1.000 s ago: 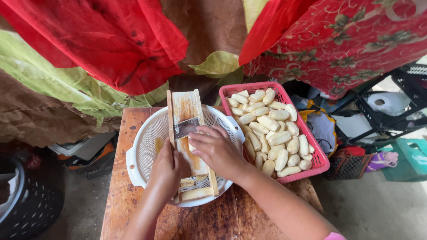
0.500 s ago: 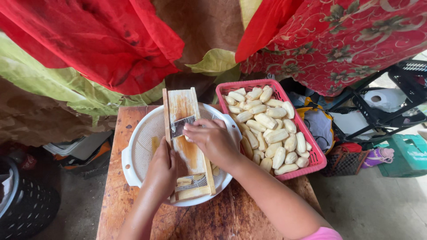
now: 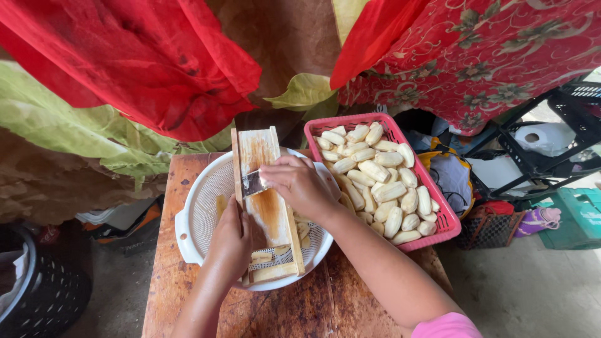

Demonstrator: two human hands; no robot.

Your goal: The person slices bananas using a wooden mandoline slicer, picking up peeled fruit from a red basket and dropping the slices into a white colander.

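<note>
The piece being sliced is almost wholly hidden: the right hand [image 3: 299, 184] lies curled over it, fingers bent down and pressing at the metal blade [image 3: 253, 182] of the wooden slicer board [image 3: 266, 206], and only a pale sliver shows at the fingertips, too little to say for sure what it is. The left hand [image 3: 233, 241] is clamped on the board's left rail near its lower end, thumb on top, and covers that stretch of wood. The board lies across a white plastic colander [image 3: 200, 216], top end over the far rim, bottom end over the near rim. Under the board the colander's floor is mostly out of sight; pale slices [image 3: 303, 230] show through to the right of it and a few more lie at the board's foot. Just to the right, touching the colander's rim, a pink plastic basket [image 3: 452, 220] sits heaped with peeled pale bananas [image 3: 382, 188]; its near corner hangs past the edge of the wooden tabletop [image 3: 313, 303]. Both forearms run off the bottom of the view, with a pink sleeve [image 3: 447, 327] just showing. Red cloths [image 3: 144, 56] and big green leaves [image 3: 81, 125] hang above, hiding whatever is behind. On the floor at the right there is a green crate [image 3: 579, 219], cut by the frame.
</note>
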